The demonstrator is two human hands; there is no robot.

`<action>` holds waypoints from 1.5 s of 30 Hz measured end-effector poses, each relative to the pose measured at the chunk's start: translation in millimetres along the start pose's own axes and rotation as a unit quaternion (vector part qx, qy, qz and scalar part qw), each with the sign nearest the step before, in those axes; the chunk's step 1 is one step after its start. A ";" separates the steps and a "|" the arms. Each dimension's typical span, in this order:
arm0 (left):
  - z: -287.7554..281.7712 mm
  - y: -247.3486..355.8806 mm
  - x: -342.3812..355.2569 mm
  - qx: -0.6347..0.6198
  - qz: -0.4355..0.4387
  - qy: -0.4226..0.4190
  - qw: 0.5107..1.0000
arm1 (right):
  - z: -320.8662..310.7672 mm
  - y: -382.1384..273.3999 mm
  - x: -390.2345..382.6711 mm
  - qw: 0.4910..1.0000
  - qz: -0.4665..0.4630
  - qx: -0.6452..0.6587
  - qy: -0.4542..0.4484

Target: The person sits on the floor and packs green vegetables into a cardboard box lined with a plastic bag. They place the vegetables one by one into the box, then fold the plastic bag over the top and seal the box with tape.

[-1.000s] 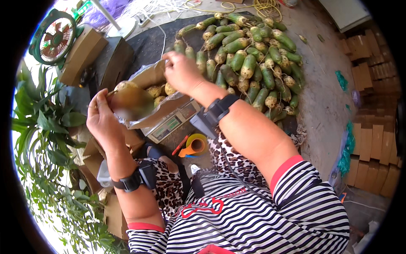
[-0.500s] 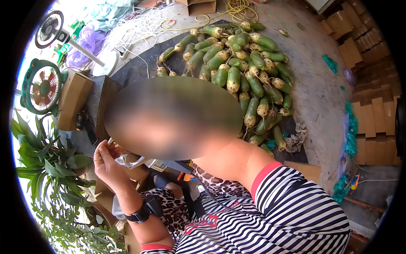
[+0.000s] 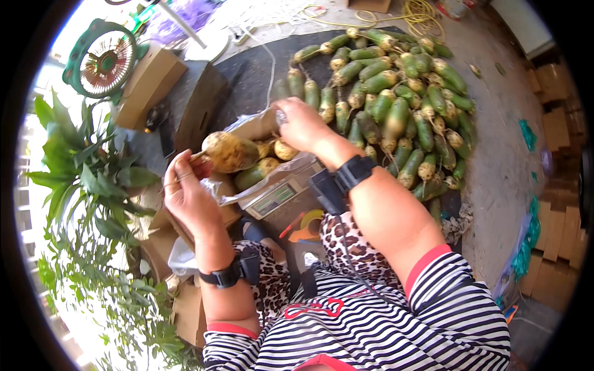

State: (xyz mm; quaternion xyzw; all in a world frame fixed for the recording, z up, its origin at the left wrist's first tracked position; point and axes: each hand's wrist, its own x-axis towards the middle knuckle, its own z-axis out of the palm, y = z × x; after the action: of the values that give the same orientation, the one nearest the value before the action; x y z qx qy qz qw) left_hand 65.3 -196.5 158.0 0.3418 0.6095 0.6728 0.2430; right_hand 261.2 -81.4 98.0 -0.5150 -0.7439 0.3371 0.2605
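My left hand (image 3: 189, 195) pinches the thin tip of a pale yellow-green radish (image 3: 230, 151) and holds it over a clear plastic bag (image 3: 263, 185). My right hand (image 3: 301, 123) grips the far edge of that bag. Inside the bag lie two or three more radishes (image 3: 272, 157). The bag rests on a grey weighing scale (image 3: 278, 195) in front of my knees. Both wrists wear black bands.
A large heap of green and pale radishes (image 3: 396, 93) covers a dark mat (image 3: 247, 80) ahead. Cardboard boxes (image 3: 148, 86) and a green fan (image 3: 102, 59) stand at the upper left. Leafy plants (image 3: 86, 204) fill the left. Stacked cardboard (image 3: 557, 216) lines the right. An orange tape roll (image 3: 309, 226) lies by the scale.
The view has tilted back down after a blurred patch covered the middle. My left hand now holds one radish by its tip; my right hand is back on the bag's far edge.
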 end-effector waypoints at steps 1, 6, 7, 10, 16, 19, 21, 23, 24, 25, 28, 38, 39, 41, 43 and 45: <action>-1.1 2.9 2.6 0.007 0.003 -0.004 1.000 | 7.2 10.6 -0.8 0.998 -0.057 0.003 -0.019; -8.4 3.7 2.3 -0.025 0.005 0.000 1.000 | 32.1 2.3 1.0 0.989 -0.049 -0.079 -0.118; -10.0 5.2 2.5 -0.030 0.001 0.004 1.000 | 35.9 2.2 2.0 0.983 -0.036 -0.113 -0.139; -4.1 6.2 0.3 -0.037 -0.006 0.006 0.999 | 32.7 2.8 7.6 0.988 0.014 -0.106 -0.108; -0.4 29.4 -18.0 -0.057 0.071 -0.020 0.996 | -44.3 -55.0 -25.7 0.932 0.032 0.350 0.095; 31.1 57.8 -29.8 -0.108 0.067 -0.105 0.986 | -114.5 -48.0 -67.5 0.882 -0.015 0.452 0.132; 50.5 72.5 -39.2 -0.117 0.049 -0.166 0.978 | -158.6 -45.1 -93.2 0.875 -0.032 0.455 0.161; 80.5 77.7 -48.4 -0.143 0.012 -0.229 0.963 | -199.0 -32.3 -118.2 0.870 -0.061 0.453 0.184; 97.7 82.3 -51.3 -0.128 -0.016 -0.258 0.957 | -213.2 -28.5 -128.5 0.869 -0.038 0.451 0.199; 114.6 79.8 -56.2 -0.138 -0.051 -0.303 0.942 | -224.3 -17.8 -138.0 0.878 -0.004 0.438 0.192; 163.6 63.3 -69.3 -0.077 -0.088 -0.408 0.905 | -230.8 25.3 -150.5 0.902 0.106 0.376 0.185; 289.5 -87.3 -132.8 0.128 -0.185 -0.648 0.728 | -240.9 203.9 -207.0 0.816 0.304 0.357 0.340; 296.8 -97.1 -138.8 0.114 -0.208 -0.654 0.718 | -239.1 209.7 -209.0 0.807 0.306 0.372 0.342; 310.1 -117.1 -151.9 0.081 -0.245 -0.675 0.691 | -234.8 216.6 -209.4 0.805 0.326 0.382 0.316; 325.0 -123.6 -161.6 0.097 -0.271 -0.712 0.640 | -232.6 232.6 -207.8 0.805 0.341 0.393 0.284; 333.9 -133.2 -175.2 0.086 -0.255 -0.739 0.617 | -229.4 250.7 -196.4 0.790 0.330 0.404 0.322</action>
State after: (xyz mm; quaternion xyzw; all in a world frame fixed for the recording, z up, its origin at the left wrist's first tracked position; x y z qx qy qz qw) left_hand 419.4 -89.9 5.7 0.5736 0.3414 0.0481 0.7430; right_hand 643.4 -152.2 43.3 -0.6560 -0.1979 0.4867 0.5419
